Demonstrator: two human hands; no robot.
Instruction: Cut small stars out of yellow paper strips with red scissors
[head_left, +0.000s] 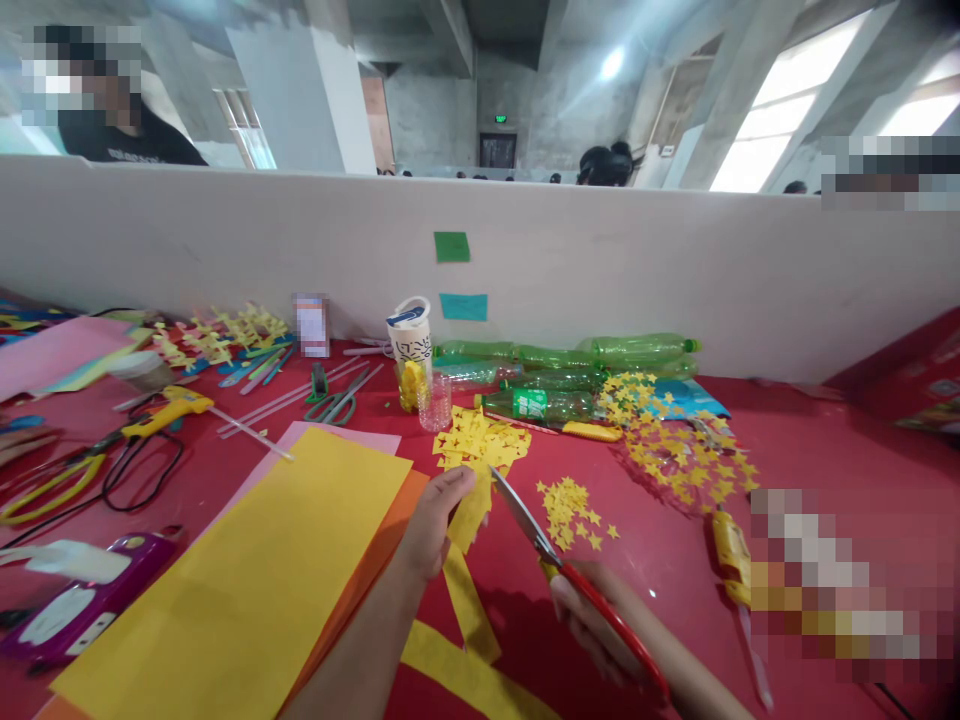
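Observation:
In the head view my left hand (431,525) pinches a folded yellow strip (470,512) near the middle of the red table. My right hand (581,610) grips a pair of scissors (551,555) with red handles. Their blade tips lie at the upper right edge of the strip; whether they are biting into it I cannot tell. Just beyond sits a heap of yellow cut-out scraps (480,438). To the right of the blades is a small pile of yellow stars (571,508). Longer yellow strips (471,605) lie below my hands.
Left of my arm lies a yellow sheet (247,580) over orange and pink ones. Green plastic bottles (544,405) and a cup (411,340) stand or lie along the white partition (300,230). Glue guns (174,408) rest on the table, one (731,555) at right. Another hand (26,445) shows far left.

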